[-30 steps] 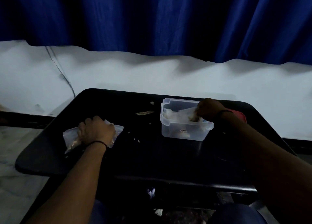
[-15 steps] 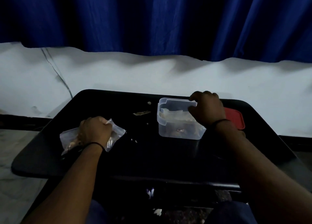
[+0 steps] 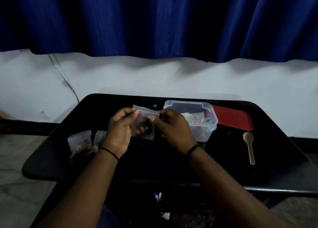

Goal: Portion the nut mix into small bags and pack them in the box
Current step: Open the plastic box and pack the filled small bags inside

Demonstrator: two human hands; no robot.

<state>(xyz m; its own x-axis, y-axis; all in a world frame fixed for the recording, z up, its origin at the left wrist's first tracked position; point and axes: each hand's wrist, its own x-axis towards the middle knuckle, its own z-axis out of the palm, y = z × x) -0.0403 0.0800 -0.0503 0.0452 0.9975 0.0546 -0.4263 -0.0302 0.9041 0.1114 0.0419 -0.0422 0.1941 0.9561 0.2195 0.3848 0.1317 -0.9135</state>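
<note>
Your left hand [image 3: 120, 129] and right hand [image 3: 173, 126] pinch the small bag [image 3: 143, 124] — limp, light, slippery — keep hold at its top strip.

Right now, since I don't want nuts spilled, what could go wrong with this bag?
Both hands, left hand and right hand, pinch the bag at its top above the table; if the seal isn't fully pressed, nuts may drop. The box already looks crowded, so fitting it could be awkward.
</note>
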